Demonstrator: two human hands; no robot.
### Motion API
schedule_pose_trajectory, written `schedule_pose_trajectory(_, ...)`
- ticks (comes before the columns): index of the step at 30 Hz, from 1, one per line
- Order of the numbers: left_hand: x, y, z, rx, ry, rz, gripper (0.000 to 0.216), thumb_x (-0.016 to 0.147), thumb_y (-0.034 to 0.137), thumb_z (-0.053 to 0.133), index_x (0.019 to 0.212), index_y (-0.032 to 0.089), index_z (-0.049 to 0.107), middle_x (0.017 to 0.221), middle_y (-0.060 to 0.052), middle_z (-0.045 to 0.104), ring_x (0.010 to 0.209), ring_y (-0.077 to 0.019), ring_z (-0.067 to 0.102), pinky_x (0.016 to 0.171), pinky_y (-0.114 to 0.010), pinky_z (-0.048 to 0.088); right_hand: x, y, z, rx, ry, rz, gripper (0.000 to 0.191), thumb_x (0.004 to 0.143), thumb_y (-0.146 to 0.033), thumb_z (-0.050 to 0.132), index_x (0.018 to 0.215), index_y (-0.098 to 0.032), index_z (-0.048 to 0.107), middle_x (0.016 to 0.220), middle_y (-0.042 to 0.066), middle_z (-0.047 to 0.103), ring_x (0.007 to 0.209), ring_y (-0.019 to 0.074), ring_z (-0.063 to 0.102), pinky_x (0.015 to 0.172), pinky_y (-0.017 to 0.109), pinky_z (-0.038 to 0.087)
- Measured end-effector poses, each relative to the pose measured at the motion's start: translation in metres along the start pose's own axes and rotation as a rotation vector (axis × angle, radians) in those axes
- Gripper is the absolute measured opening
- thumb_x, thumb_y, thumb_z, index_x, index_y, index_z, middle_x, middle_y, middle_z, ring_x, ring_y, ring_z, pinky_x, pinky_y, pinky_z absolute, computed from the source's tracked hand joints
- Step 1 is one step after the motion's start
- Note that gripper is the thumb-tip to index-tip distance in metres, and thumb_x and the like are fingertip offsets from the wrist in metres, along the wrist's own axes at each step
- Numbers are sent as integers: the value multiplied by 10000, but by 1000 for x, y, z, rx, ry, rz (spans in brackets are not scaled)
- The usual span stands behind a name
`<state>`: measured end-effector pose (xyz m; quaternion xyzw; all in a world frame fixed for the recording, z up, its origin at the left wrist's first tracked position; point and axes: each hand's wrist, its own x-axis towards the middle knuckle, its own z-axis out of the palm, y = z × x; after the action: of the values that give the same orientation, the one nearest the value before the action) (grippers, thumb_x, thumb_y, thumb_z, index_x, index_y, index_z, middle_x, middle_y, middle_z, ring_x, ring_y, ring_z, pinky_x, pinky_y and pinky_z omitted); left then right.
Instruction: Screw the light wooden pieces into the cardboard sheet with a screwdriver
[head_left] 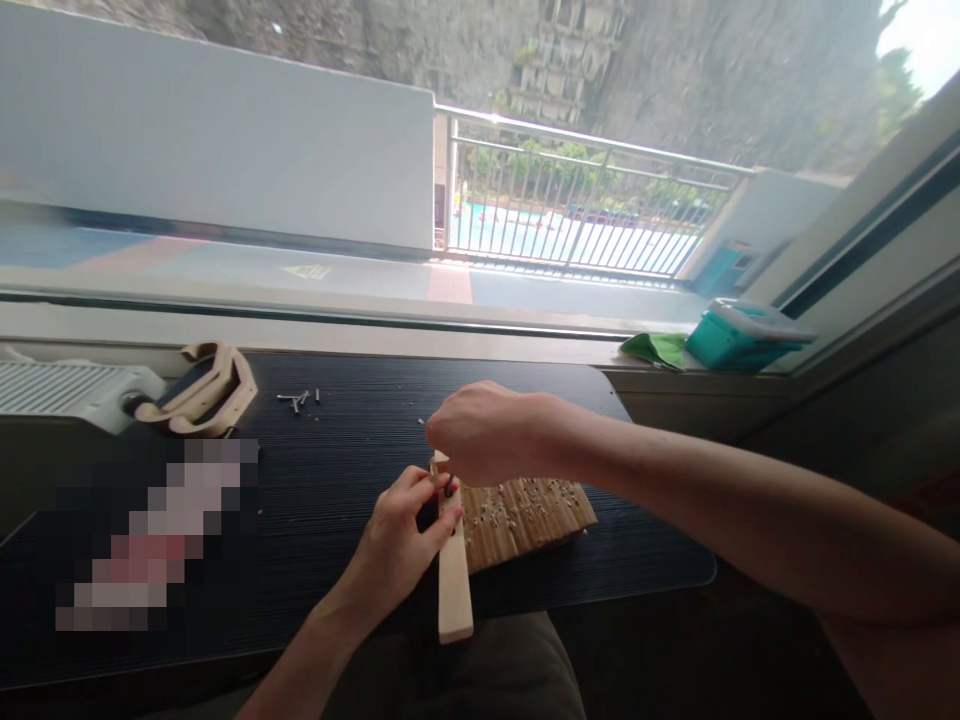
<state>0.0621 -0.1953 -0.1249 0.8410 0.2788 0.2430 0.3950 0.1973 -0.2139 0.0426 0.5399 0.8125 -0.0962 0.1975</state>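
Observation:
A pale wooden strip [454,590] lies with its near end sticking out over the table's front edge. My left hand [405,515] is closed on its upper part, thumb and fingertips about a thin dark metal shaft [450,486] that stands at the strip's face. Just above, my right hand [480,430] is balled into a fist over the far end of the strip; whatever it grips is hidden, though the shaft runs up toward it. Under and right of the strip is a brown ribbed wooden board [525,520], strewn with small pale chips.
On the dark table [337,470] lie several metal screws or bolts [298,400] and curved wooden parts [202,395] at the back left. A white slatted unit [75,390] stands left. A teal box [746,335] and green cloth [654,348] sit on the sill.

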Motion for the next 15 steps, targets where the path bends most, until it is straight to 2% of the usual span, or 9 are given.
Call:
schedule_pose_trajectory(5,-1,0,0,8,11,-3,171,805,271,555,937,189,626,897,-22,574,832,-165,583,790,-295,452,-10,-4,6,-24,6,52,187,786,-145,550,860,-127,721,762,124,719,791,231,665,596,278,424)
schedule_pose_trajectory(9,-1,1,-2,13,5,-27,203,800,278,552,978,200,609,907,-21,571,845,-174,576,807,-311,450,-27,2,18,-6,-3,124,198,800,-146,517,843,-146,711,812,125,723,807,229,669,629,286,428)
schedule_pose_trajectory(12,-2,5,-4,13,-12,-62,189,807,306,551,962,207,595,905,-17,563,851,-179,568,803,-315,448,-37,15,36,75,23,199,223,831,-194,479,910,-153,684,879,126,719,828,238,667,638,294,423)
schedule_pose_trajectory(15,-1,8,-6,8,-33,-101,172,811,331,552,930,211,586,892,-11,561,856,-184,566,798,-314,446,-40,27,64,211,135,220,264,844,-215,440,1017,-175,635,921,101,712,830,225,658,652,298,414)
